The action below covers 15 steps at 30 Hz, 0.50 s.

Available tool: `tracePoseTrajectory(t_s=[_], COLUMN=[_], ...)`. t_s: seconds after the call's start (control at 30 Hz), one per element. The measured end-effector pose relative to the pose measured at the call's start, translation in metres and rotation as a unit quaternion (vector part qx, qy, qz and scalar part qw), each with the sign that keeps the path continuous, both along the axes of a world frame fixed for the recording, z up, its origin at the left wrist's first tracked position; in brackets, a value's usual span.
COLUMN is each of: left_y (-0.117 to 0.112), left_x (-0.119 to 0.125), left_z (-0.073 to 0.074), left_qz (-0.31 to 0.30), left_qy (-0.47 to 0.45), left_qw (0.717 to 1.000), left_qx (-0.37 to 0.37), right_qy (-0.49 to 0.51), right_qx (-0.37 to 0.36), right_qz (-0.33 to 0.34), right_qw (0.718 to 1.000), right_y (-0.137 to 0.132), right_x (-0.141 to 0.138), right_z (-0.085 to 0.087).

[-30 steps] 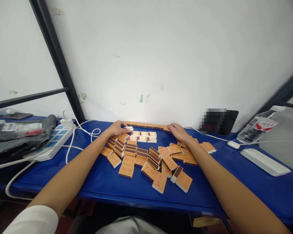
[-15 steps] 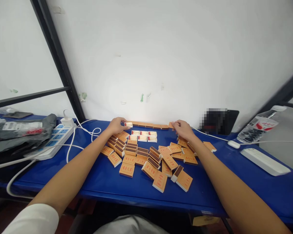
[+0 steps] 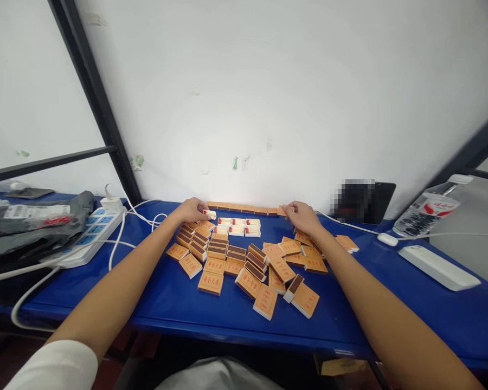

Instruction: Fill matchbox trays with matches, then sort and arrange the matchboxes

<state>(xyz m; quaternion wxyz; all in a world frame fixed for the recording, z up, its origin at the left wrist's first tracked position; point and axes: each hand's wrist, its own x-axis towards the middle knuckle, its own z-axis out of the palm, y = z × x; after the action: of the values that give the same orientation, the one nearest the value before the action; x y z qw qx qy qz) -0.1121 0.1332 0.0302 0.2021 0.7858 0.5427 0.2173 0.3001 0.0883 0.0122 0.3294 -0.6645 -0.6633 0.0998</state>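
Pinched in my left hand (image 3: 192, 210) is a white matchbox tray (image 3: 210, 215) of red-tipped matches, just left of the open trays. My right hand (image 3: 303, 216) has its fingers closed on an orange matchbox sleeve (image 3: 282, 212) at the right end of a row of matchboxes (image 3: 236, 207) along the wall. Whether that sleeve has a tray inside is hidden. Between my hands, several filled trays (image 3: 236, 231) lie in two rows. Nearer to me is a loose heap of orange matchboxes (image 3: 250, 283), some flat, some on edge with dark striking strips showing.
On the blue table (image 3: 166, 303), a white power strip (image 3: 93, 233) with cables and a grey plastic parcel (image 3: 36, 216) lie left. To the right are a dark tablet-like device (image 3: 380, 203), a water bottle (image 3: 431, 208) and a long white block (image 3: 439, 267). A wall stands behind.
My left hand has brought the match tray a little left and toward me. My right hand has lowered its matchbox sleeve slightly leftward, against the end of the row.
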Motion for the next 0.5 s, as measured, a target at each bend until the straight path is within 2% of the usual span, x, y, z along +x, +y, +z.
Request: tracePoseTrajectory(t_s=[0.23, 0.5], left_y=[-0.001, 0.004], left_x=[-0.003, 0.015], left_z=[0.002, -0.010], left_qz=[-0.018, -0.009], left_qy=[-0.011, -0.001], left_qw=[1.000, 0.999], left_qx=[-0.013, 0.048], right_qy=[0.000, -0.024], right_qx=[-0.004, -0.008], right_qz=[0.002, 0.019], right_qw=[1.000, 0.999], right_y=[0.002, 0.004], right_x=[0.002, 0.000], right_z=[-0.004, -0.003])
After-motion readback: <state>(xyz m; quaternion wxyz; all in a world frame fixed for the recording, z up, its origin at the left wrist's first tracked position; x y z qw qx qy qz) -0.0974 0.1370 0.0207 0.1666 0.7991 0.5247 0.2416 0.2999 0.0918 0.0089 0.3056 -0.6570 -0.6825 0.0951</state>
